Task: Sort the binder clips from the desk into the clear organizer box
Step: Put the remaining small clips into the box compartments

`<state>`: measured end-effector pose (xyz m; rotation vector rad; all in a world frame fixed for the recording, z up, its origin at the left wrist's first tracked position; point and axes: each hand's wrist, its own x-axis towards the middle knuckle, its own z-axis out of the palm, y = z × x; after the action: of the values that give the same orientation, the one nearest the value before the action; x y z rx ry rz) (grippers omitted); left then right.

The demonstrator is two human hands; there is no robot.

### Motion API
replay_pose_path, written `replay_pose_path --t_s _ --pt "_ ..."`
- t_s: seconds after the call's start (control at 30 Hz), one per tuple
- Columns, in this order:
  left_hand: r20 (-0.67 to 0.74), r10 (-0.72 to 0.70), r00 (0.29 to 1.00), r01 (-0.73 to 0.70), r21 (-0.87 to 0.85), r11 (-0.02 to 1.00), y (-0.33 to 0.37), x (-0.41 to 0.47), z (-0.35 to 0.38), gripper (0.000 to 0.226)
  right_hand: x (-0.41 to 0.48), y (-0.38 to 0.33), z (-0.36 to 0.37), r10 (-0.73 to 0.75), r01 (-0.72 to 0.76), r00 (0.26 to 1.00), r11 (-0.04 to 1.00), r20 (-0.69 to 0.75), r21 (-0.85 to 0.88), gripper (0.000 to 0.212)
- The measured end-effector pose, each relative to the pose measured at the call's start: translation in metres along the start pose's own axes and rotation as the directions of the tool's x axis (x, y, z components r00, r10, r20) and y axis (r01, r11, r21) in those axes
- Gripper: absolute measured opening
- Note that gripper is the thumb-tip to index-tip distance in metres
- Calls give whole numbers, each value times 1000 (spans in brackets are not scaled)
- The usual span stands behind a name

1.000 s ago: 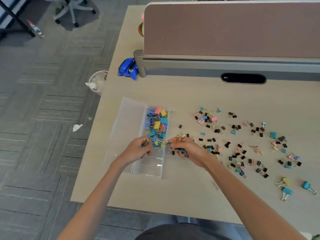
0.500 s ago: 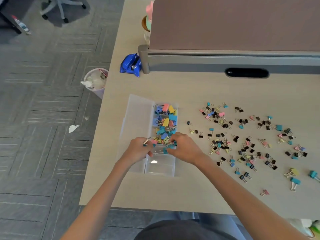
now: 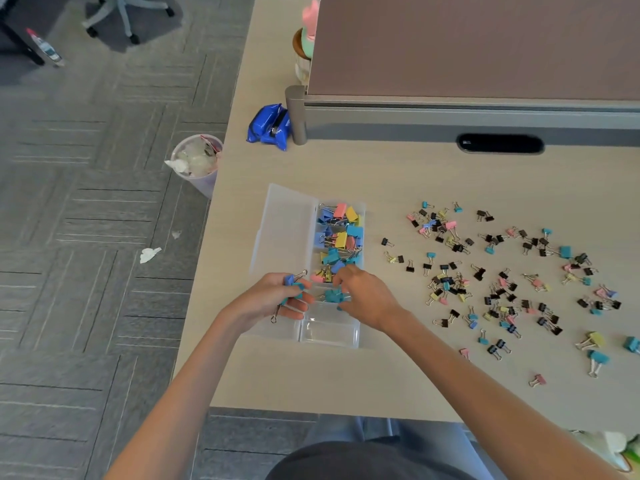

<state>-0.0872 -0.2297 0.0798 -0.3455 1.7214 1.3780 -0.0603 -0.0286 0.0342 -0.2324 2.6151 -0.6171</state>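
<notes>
A clear organizer box (image 3: pixel 329 336) lies open near the desk's left edge, its lid (image 3: pixel 285 226) flapped out to the left. Its far compartments hold several coloured binder clips (image 3: pixel 341 233). My left hand (image 3: pixel 273 299) is over the box's near left side, shut on blue binder clips (image 3: pixel 290 282). My right hand (image 3: pixel 367 299) is over a middle compartment, fingers pinching teal binder clips (image 3: pixel 334 295). Many small loose binder clips (image 3: pixel 502 282) in black, blue, pink and yellow are scattered on the desk to the right.
A tan desk (image 3: pixel 381 375) with a grey and brown partition (image 3: pixel 485 64) at the back. A blue packet (image 3: pixel 268 126) lies by the partition post. A full waste bin (image 3: pixel 197 161) stands on the floor left of the desk. Larger clips (image 3: pixel 597 355) lie far right.
My right hand has moved left from the scattered clips to the box with teal clips. The left hand stays at the box holding blue clips. The camera has shifted.
</notes>
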Motion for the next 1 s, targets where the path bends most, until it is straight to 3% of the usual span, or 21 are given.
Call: replay_pose_path --t_s 0.1,0.17,0.3,0.5,0.6,0.7,0.8,1.0 --pt "53 24 998 -31 125 992 -1 -2 4 18 -2 3 -1 15 -13 999 998 -44 58 42" --pt "87 46 995 -60 174 983 -1 -1 8 15 -3 4 -4 55 -37 996 971 -66 237 44" --pt "102 52 993 -72 203 977 -6 11 20 15 -6 5 -17 148 -102 989 794 -28 599 50" --pt "72 113 991 -134 468 874 -6 32 37 9 -15 17 -28 237 -191 971 658 40 728 56" --pt "67 264 962 -239 675 698 -6 35 43 16 -17 23 -29 270 -237 960 646 73 726 54" --pt "95 409 908 -246 909 335 -11 41 44 24 -18 27 -26 268 -225 962 650 58 726 47" --pt "191 482 855 -226 974 16 -21 45 44 30 -17 30 -22 266 -179 964 695 -17 696 36" --pt "229 568 790 -221 972 -85 -25 39 36 45 -20 25 -18 201 -28 951 814 -236 580 28"
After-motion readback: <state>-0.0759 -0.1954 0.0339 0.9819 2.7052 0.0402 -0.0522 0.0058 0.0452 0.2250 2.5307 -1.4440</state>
